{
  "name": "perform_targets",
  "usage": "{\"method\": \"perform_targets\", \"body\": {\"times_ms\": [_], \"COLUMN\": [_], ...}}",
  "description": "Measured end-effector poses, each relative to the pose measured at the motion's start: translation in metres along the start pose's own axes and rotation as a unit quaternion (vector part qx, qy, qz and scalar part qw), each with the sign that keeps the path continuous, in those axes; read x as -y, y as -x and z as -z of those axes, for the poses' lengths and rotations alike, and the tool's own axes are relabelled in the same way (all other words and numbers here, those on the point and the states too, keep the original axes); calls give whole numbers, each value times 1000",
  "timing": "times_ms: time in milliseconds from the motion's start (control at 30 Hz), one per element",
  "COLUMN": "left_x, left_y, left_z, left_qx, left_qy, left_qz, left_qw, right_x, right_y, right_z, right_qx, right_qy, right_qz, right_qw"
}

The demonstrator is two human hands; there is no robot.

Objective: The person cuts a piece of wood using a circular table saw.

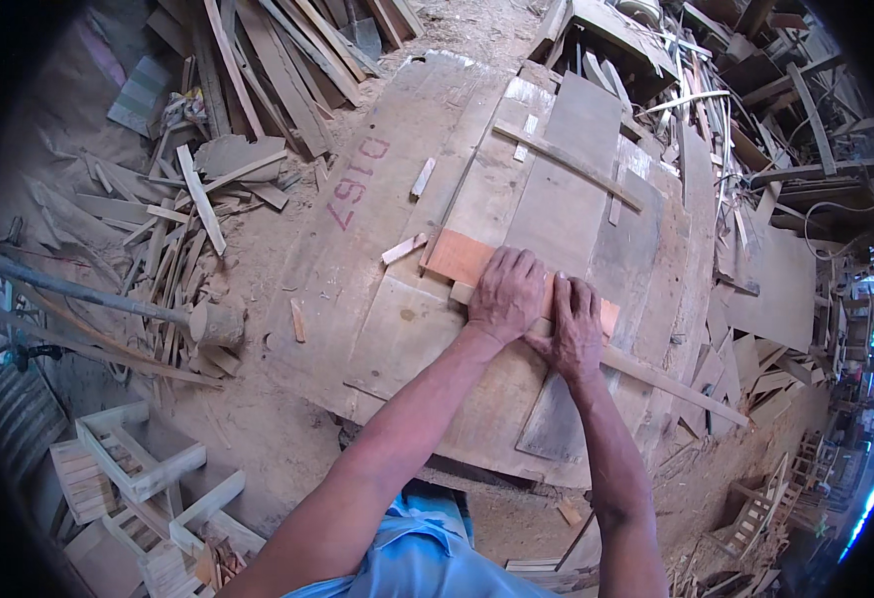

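My left hand (pixel 507 297) is closed over a short reddish-orange wooden board (pixel 460 256), its fingers bent across the top. Just right of it, my right hand (pixel 572 329) also curls its fingers over the board, with the thumb pointing toward the left hand. A long, narrow pale wood strip (pixel 671 384) runs along the board's near side, passes beneath both hands and extends to the lower right. The fingers hide where board and strip meet. Both pieces rest on a worn plywood worktop (pixel 357 244).
Another wood strip (pixel 567 164) lies across panels at the worktop's far side. Small offcuts (pixel 404 248) sit left of the board. Scrap wood piles (pixel 278 70) surround the worktop. Wooden frames (pixel 143 453) stand at the lower left, near a round-ended post (pixel 216 324).
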State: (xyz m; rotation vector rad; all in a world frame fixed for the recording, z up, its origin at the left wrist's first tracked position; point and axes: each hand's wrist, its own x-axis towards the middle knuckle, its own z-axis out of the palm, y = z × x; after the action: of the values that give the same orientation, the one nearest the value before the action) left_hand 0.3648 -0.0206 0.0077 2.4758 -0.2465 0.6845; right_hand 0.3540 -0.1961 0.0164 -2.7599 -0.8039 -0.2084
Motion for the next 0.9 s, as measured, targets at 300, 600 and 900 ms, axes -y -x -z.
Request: {"method": "perform_targets", "body": {"times_ms": [300,600,900], "left_x": [3,-41,-87], "left_y": [1,122,159], "left_z": [-3,63,134], "left_qx": [-15,2,-14], "left_qy": [3,-10,-11], "left_qz": [-12,-60,-170], "left_qw": [1000,998,985], "right_x": [1,76,85], "right_y": [3,115,189], "right_z": [-3,30,67], "right_qx": [-28,-51,-175], "right_qy": [24,-2,-45], "right_qz": [-13,-19,-106], "right_qw": [999,998,978]}}
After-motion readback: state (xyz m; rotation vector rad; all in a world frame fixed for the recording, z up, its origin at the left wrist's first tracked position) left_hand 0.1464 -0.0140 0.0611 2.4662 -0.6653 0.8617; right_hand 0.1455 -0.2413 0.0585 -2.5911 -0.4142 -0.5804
